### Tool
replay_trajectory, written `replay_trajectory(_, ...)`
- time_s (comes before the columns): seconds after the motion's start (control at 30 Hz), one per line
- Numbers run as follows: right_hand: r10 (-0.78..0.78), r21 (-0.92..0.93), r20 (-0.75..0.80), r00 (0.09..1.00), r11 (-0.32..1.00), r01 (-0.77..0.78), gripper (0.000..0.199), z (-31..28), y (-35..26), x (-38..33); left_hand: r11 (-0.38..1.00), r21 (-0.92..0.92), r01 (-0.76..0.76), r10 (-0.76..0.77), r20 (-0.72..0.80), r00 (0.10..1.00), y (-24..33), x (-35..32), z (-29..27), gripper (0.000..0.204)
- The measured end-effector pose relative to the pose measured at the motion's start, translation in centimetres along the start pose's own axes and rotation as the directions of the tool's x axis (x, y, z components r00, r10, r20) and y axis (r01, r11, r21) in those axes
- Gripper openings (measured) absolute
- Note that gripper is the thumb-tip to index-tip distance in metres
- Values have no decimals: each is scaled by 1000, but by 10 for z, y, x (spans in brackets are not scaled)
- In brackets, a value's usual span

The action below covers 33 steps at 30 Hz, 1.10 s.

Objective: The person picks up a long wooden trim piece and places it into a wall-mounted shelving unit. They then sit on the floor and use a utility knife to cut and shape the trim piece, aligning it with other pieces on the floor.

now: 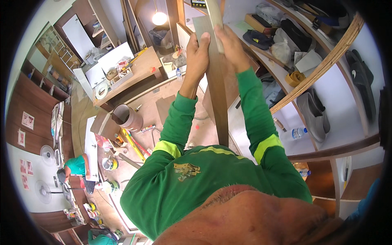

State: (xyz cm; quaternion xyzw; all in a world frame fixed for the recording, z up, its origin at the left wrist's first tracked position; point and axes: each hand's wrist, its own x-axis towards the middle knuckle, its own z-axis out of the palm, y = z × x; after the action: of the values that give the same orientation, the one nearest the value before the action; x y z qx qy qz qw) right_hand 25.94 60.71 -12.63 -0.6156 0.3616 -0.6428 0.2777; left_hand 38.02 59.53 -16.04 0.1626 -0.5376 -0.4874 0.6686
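Left hand (197,51): gripping the long wooden strip (216,90).
Right hand (231,45): clasping the same strip's upper end.

Head camera looks steeply down, close over the raised forearms.

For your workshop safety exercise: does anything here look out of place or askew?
Yes. A long thin wooden strip leans slantwise across the white shelves, crossing shoes and bags. Both hands hold a tall board upright.
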Motion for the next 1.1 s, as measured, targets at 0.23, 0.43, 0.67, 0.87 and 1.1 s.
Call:
replay_trajectory(0.23, 63, 149, 61, 996, 986, -72, 48, -2, -32, 44, 968, 236, -80, 67, 65, 996, 38, 29, 11, 31)
replay_trajectory(0.43, -124, 86, 86, 989, 989, 116, 46, 4, -40, 33, 915, 398, -64, 84, -35, 996, 42, 60, 9, 24)
replay_trajectory(0.67, 148, -55, 11, 989, 988, -147, 45, -6, -58, 3, 891, 408, -200, 187, 72, 980, 44, 65, 24, 38)
replay_trajectory(0.87, 84, -116, -56, 995, 989, -90, 41, -16, -49, -7, 872, 427, -237, 221, 89, 971, 46, 57, 34, 40)
replay_trajectory(1.1, 89, -90, -32, 995, 992, -92, 50, -11, -36, -39, 877, 477, -55, 111, -90, 990, 39, 72, 15, 52)
